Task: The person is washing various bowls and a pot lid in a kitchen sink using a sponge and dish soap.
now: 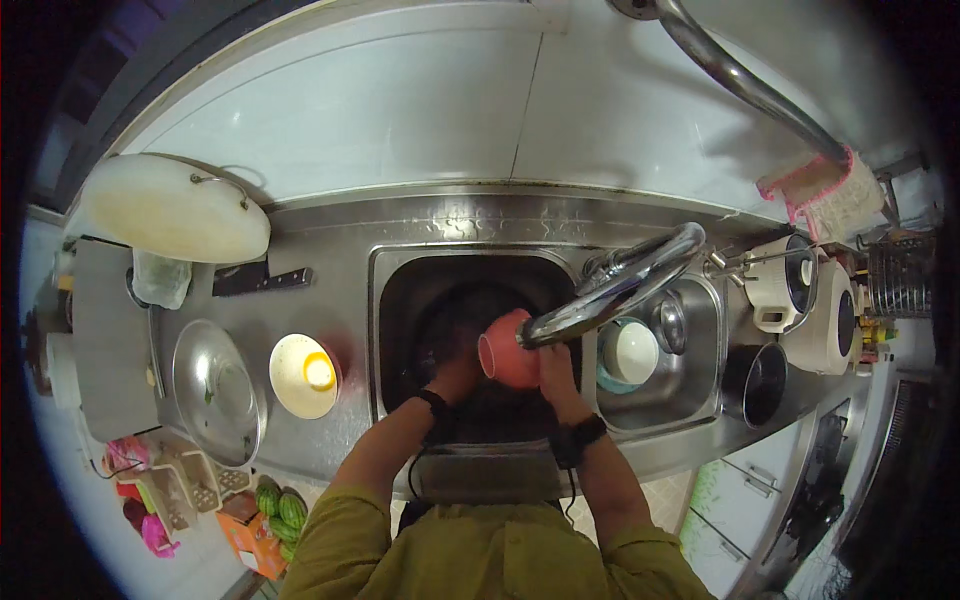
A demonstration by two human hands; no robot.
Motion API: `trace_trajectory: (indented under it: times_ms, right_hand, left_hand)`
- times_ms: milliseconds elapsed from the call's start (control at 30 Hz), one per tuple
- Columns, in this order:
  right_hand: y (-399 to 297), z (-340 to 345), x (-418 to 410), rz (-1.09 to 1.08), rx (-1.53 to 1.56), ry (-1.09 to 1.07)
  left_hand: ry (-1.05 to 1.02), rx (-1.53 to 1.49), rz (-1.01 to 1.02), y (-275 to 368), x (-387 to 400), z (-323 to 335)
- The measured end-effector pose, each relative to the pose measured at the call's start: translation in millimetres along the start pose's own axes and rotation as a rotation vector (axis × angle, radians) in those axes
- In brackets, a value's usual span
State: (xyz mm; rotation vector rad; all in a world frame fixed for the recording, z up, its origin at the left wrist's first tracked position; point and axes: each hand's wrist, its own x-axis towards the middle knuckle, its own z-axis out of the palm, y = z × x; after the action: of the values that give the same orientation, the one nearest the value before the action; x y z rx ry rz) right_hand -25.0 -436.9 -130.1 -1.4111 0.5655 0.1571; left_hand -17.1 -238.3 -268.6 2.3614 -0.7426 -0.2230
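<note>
Over the large left basin (pixel 390 330) of a steel sink, my right hand (pixel 556 371) grips a red bowl (pixel 510 352). The bowl is tilted on its side, its mouth facing left. Part of it sits behind the end of the chrome faucet (pixel 615 300). My left hand (pixel 456 379) is low in the same basin, just left of the bowl's rim. Its fingers are dim and blurred, so whether they hold anything is unclear. The dark basin hides its own contents. A white bowl (pixel 631 352) rests on a light blue one (pixel 616 384) in the right basin.
Left of the sink are a yellow-lit bowl (pixel 289 375), a clear oval dish (pixel 214 390) and a black-handled knife (pixel 289 279). A round cutting board (pixel 172 210) leans at the wall. On the right are a steel lid (pixel 669 319), a dark pot (pixel 754 386) and an electric pot (pixel 776 289).
</note>
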Motion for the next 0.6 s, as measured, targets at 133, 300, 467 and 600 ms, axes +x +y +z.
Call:
trace_trajectory:
  times_ms: [133,300,467,600]
  right_hand:
    - [-2.2,-0.6,-1.6,-0.106,-0.32,0.038]
    - [33.0,9.0,4.2,-0.184,-0.208,-0.008]
    - [28.9,42.9,-17.5,0.029,0.223,-0.018]
    - [19.3,48.8,-22.8,-0.347,-0.268,-0.03]
  left_hand:
    - [-0.521,-0.113,-0.438,64.7,-1.2,-61.3]
    - [-0.159,-0.42,-0.273,130.3,-12.3,-129.3]
    - [0.17,0.013,-0.026,131.4,8.2,-109.8]
    - [0.252,-0.12,-0.095,131.8,20.2,-116.7]
